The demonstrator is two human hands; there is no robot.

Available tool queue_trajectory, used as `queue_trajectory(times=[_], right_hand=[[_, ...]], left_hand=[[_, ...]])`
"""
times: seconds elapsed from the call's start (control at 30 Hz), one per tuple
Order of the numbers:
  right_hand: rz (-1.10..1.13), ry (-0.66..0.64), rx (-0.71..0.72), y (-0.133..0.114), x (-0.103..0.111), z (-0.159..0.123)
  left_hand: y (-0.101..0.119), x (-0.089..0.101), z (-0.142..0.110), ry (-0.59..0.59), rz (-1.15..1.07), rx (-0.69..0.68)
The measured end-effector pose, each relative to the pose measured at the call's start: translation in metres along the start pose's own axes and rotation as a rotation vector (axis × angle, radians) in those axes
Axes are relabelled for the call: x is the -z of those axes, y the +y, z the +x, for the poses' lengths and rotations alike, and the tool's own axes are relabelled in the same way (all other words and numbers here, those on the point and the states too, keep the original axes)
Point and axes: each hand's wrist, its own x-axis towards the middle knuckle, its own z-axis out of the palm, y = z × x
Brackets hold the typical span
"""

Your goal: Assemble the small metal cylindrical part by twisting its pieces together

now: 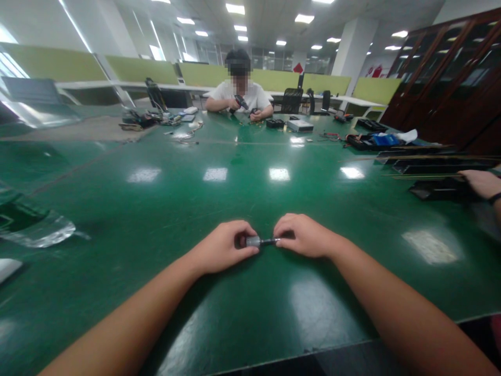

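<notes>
Near the front of the green table, my left hand (225, 246) is closed around the grey cylindrical end of a small screwdriver-like tool (253, 242). A thin dark shaft runs from that grey end to the right. My right hand (303, 235) pinches the shaft's far end between thumb and fingers. The tool lies level between both hands, close to the tabletop. Its exact kind is too small and blurred to make out, and both its ends are partly hidden by fingers.
On the glossy green table (176, 193), a clear plastic bottle (35, 224) lies at left. Dark trays (442, 164) and another person's hand (481, 183) are at right. Across the table, a person (254, 94) holds a dark tool (241, 102) among scattered parts.
</notes>
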Motion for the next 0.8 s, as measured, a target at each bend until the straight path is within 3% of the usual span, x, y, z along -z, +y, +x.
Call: queue_trajectory(times=[0.1,0.27,0.8], right_hand=[[-0.002,0.026,0.069,-0.007,-0.013,0.008],[-0.017,0.101,0.068,-0.010,-0.025,0.016],[-0.014,0.121,0.075,-0.007,-0.020,0.009]], left_hand=[[-0.002,-0.002,0.001,0.014,0.008,-0.019],[-0.005,-0.003,0.001,0.052,0.023,-0.024],[-0.002,0.002,0.002,-0.010,0.097,-0.117]])
